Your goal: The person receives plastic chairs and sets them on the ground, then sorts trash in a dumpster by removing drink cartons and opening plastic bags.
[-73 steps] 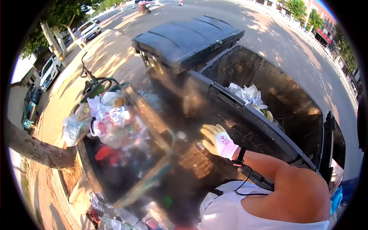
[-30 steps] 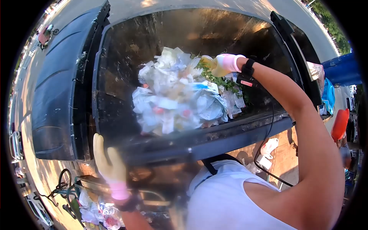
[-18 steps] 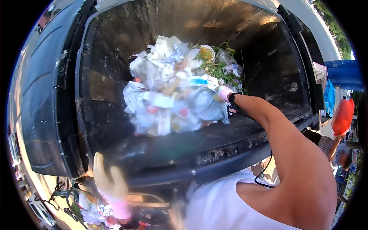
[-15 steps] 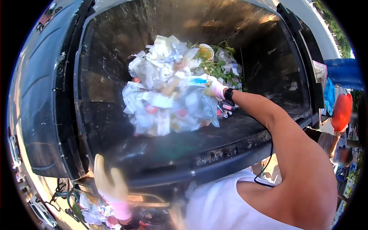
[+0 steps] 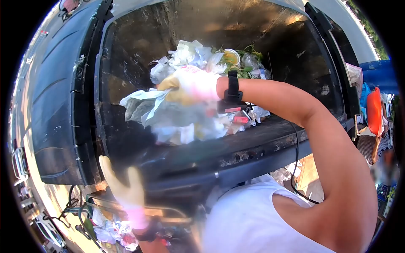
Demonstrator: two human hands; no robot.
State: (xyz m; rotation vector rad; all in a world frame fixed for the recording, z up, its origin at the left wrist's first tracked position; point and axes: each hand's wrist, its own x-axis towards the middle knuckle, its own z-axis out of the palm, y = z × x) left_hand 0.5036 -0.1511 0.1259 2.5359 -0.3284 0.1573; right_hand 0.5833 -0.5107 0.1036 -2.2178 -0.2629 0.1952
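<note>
Both hands wear cream work gloves with pink cuffs. My right hand (image 5: 181,86) is inside a large black bin (image 5: 168,158), its fingers closed on a crumpled, pale plastic bag (image 5: 143,110). The bag hangs over the heap and is partly blurred. Under and behind it lie white papers (image 5: 190,52), green leaves (image 5: 257,75) and a round tub (image 5: 231,58) with something yellow in it. My left hand (image 5: 124,189) is outside the bin, below its near rim at the left. Its thumb and fingers are spread, with nothing in them.
The bin's black lid (image 5: 55,109) hangs open on the left. Below my left hand is a container of bagged rubbish (image 5: 112,230). At the right are a blue barrel (image 5: 379,76), an orange-red bag (image 5: 373,110) and another person (image 5: 369,147). A cable (image 5: 296,156) runs along my right arm.
My right hand has moved left across the heap and now has the pale bag lifted in its grip. My left hand has risen slightly, still spread.
</note>
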